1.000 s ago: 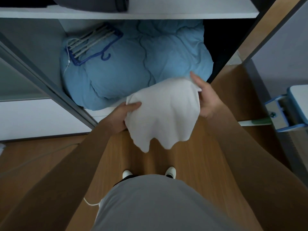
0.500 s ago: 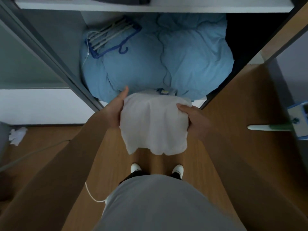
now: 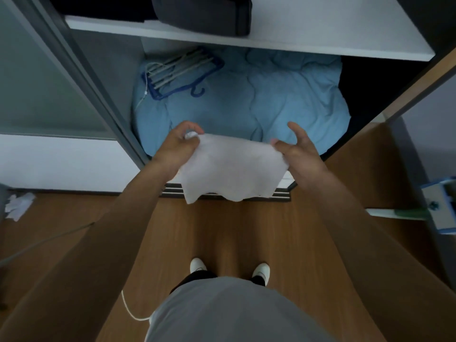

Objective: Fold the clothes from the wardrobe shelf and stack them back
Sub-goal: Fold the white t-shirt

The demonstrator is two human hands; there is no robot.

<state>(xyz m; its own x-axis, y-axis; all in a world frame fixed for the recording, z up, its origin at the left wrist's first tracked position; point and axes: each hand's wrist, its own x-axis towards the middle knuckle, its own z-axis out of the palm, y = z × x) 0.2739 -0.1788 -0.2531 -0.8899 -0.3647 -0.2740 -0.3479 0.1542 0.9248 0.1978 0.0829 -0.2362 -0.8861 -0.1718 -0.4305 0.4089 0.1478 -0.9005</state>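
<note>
A white garment (image 3: 229,169) hangs spread between my two hands in front of the open wardrobe, its lower edge drooping over the door rail. My left hand (image 3: 179,144) grips its upper left corner with curled fingers. My right hand (image 3: 297,146) pinches the upper right corner with the thumb while the other fingers stand loosely raised. Behind the garment a blue quilt (image 3: 259,102) fills the wardrobe's lower compartment.
A blue clothes hanger (image 3: 177,75) lies on the quilt's left. A white shelf (image 3: 296,38) above carries a dark folded bundle (image 3: 204,13). A sliding door (image 3: 49,77) stands at left. Crumpled paper (image 3: 18,204) and a cable lie on the wooden floor; a blue-and-white stand (image 3: 441,208) is at right.
The garment has been lifted and stretched wider between my hands, which moved apart and toward the wardrobe. My view has tilted up, revealing the upper shelf.
</note>
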